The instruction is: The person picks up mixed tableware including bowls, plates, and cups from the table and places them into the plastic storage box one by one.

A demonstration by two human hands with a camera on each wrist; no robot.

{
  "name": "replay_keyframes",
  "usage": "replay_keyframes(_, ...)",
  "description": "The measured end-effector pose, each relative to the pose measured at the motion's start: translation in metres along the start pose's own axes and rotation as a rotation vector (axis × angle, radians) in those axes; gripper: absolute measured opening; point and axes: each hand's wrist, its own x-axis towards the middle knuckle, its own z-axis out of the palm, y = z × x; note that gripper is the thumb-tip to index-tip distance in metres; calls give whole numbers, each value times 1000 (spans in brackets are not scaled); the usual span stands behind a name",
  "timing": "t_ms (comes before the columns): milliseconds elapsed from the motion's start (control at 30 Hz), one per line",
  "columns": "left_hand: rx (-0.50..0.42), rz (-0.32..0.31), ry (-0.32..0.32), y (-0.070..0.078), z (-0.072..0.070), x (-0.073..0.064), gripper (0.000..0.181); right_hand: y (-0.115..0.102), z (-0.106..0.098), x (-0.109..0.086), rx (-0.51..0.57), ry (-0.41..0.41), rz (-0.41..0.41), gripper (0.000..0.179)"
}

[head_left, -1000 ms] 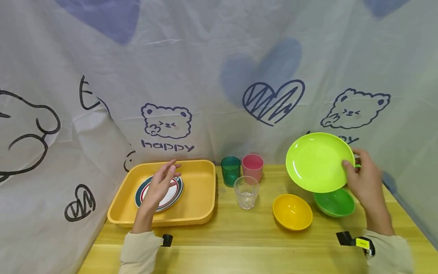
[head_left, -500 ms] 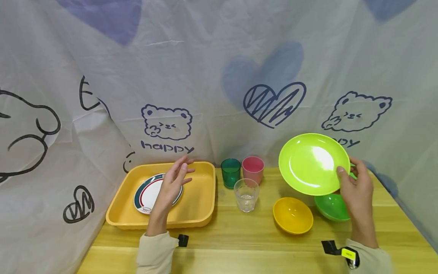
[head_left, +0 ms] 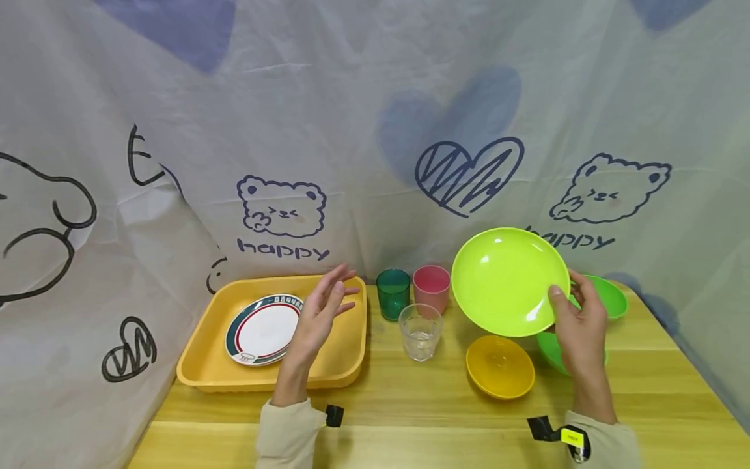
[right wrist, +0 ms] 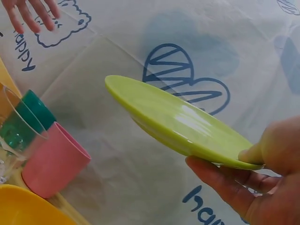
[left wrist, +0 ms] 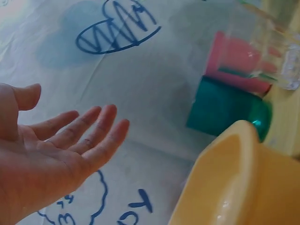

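My right hand [head_left: 583, 332] pinches a lime-green plate [head_left: 506, 280] by its right rim, thumb on top and fingers beneath. The plate is tilted and held in the air above a yellow bowl [head_left: 500, 368]; the right wrist view shows the same plate [right wrist: 178, 122] from the side. My left hand [head_left: 319, 319] hovers over the right part of a yellow tray [head_left: 202, 339], its fingers extended and apart with nothing in them. Inside that tray lies a white plate [head_left: 266, 329] with a dark green and red border, partly hidden by the left hand.
A teal cup [head_left: 394, 296], a pink cup [head_left: 432, 286] and a clear cup [head_left: 420, 335] stand between tray and bowls. A green bowl [head_left: 551, 348] and another green dish [head_left: 611, 296] are partly behind my right hand. A printed cloth [head_left: 375, 130] hangs behind the table.
My right hand has carried the lime-green plate leftward, uncovering the green dish behind it. My left hand has moved right across the tray, revealing more of the white plate.
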Motion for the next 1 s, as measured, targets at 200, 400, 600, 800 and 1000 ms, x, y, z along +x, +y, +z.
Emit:
replay_keyframes(200, -32, -6, -14, -5, 13, 0, 48, 1, 9, -5, -108, -52, -17, 45)
replay_keyframes(400, -4, -6, -48, -10, 29, 1, 48, 4, 20, -9, -116, -98, -26, 45)
replay_keyframes(600, 12, -9, -69, -13, 42, 1, 47, 6, 28, -14, -138, -175, -41, 47)
replay_keyframes(800, -9, 6, -100, -18, 51, 2, 46, 7, 37, -17, -108, -230, -52, 47)
replay_keyframes(1000, -32, -20, -139, -20, 60, 2, 47, 9, 42, -19, -120, -277, -68, 46)
